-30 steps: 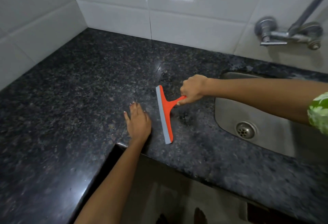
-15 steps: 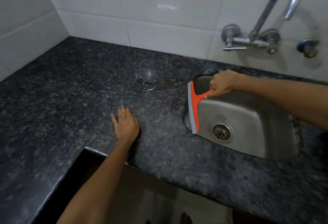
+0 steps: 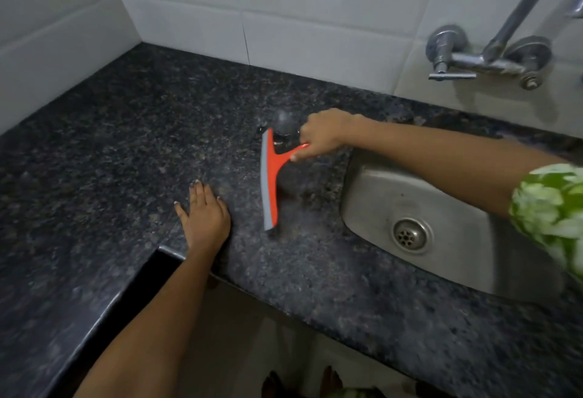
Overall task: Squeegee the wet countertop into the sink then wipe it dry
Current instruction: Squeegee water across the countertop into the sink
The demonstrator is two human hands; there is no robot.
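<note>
My right hand [image 3: 325, 132] grips the handle of an orange squeegee [image 3: 273, 173] with a grey rubber blade. The blade rests on the dark speckled granite countertop [image 3: 126, 151], a short way left of the steel sink [image 3: 441, 221]. A small wet patch [image 3: 284, 127] glistens on the counter by the blade's far end. My left hand [image 3: 203, 211] lies flat on the counter with fingers spread, left of the squeegee and near the front edge.
A wall-mounted metal tap [image 3: 492, 53] projects from the white tiled wall [image 3: 284, 18] above the sink. The counter forms an L with an inner corner edge [image 3: 157, 251] by my left wrist. Feet show on the floor below.
The squeegee has gone from the sink's left rim back left onto the counter, beside the wet patch. My left hand stayed flat in place. The camera view shifted.
</note>
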